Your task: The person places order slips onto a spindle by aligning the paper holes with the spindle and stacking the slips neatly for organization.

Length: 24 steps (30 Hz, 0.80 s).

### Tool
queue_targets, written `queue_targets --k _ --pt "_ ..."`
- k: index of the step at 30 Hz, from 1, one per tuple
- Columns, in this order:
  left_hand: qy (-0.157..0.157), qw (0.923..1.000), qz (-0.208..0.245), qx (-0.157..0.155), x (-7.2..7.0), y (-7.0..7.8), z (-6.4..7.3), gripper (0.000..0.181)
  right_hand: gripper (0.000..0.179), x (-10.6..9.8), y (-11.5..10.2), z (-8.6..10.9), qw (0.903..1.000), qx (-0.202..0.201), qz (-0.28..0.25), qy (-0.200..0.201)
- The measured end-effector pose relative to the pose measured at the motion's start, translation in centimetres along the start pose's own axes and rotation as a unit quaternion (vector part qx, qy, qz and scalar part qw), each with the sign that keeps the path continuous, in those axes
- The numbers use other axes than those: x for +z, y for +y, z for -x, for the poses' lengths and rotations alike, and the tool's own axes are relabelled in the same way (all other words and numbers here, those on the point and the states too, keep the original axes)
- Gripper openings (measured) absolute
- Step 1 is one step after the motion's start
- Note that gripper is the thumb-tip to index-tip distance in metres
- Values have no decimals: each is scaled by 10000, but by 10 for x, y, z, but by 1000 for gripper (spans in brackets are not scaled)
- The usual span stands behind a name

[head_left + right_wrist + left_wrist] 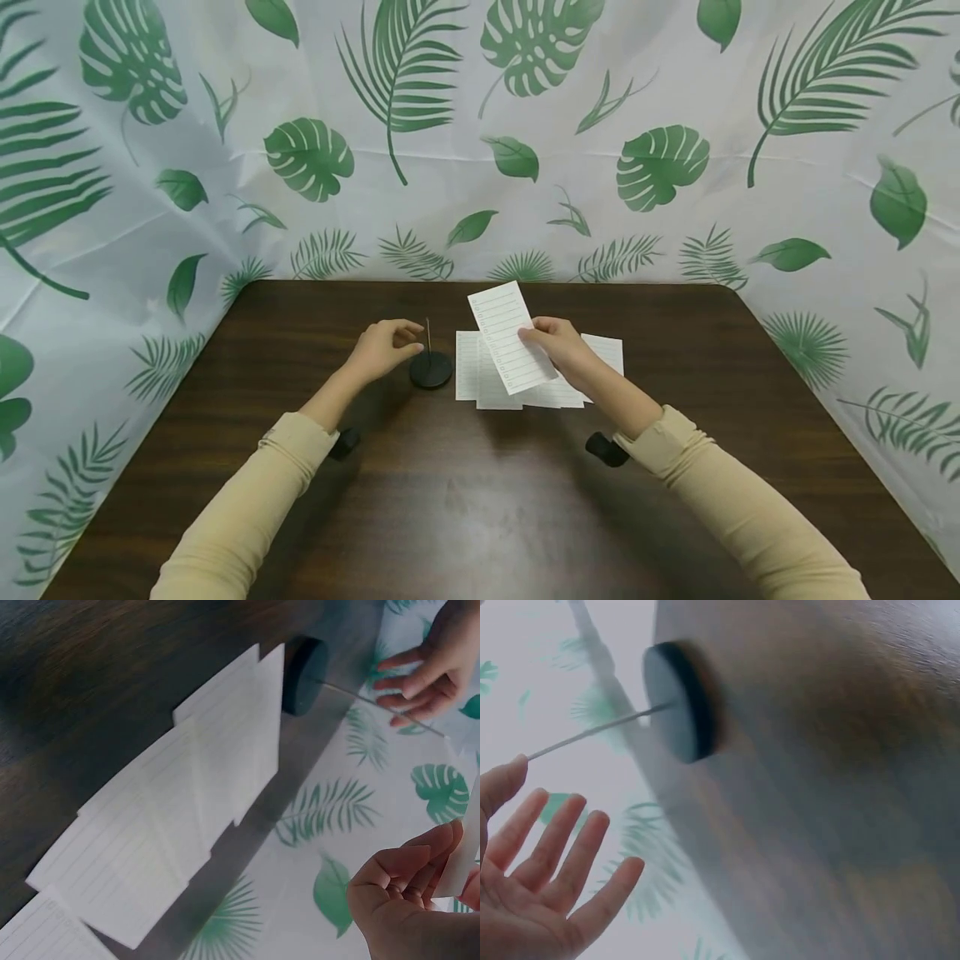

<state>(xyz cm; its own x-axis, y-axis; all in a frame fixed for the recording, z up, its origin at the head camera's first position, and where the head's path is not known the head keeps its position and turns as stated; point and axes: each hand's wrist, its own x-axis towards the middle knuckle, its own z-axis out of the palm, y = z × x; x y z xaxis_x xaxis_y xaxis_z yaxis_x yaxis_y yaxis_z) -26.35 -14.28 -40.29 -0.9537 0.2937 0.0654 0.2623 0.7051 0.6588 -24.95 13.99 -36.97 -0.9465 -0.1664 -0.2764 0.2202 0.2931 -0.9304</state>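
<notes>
My right hand (558, 343) pinches a white lined paper slip (498, 321) at its right edge, thumb on top, tilted above the other slips. In the right wrist view the held slip (466, 847) shows nearly edge-on. My left hand (384, 346) is beside a receipt spike with a round black base (431, 371) and a thin upright rod. The left wrist view shows the left hand (547, 877) with its fingers spread and slightly bent, the thumb tip right at the top of the rod (585, 735). Several lined slips (142, 825) lie overlapping on the table, right of the base.
The dark wood table (480, 517) runs back to a white cloth (570, 192) printed with green leaves, which also hangs at both sides. A small black device (606, 450) sits by the right cuff, and another (345, 443) by the left cuff.
</notes>
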Motion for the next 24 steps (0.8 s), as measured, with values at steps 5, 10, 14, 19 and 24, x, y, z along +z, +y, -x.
queue_targets --k 5,10,14,19,24 --pt "952 9949 320 109 -9 15 6 26 32 7 -2 1 9997 -58 -208 -85" --pt "1511 9848 826 217 -6 31 8 21 30 12 -3 3 9991 -3 -388 -152" --pt "1431 9788 1451 223 0 44 12 22 28 19 -3 6 9988 52 -466 -133" --pt "1260 9657 2270 9 7 54 13 27 23 29 -6 7 9984 -33 -564 6" --pt "1172 9543 2715 -428 11 60 7 30 21 37 -6 5 9984 -99 -554 -19"
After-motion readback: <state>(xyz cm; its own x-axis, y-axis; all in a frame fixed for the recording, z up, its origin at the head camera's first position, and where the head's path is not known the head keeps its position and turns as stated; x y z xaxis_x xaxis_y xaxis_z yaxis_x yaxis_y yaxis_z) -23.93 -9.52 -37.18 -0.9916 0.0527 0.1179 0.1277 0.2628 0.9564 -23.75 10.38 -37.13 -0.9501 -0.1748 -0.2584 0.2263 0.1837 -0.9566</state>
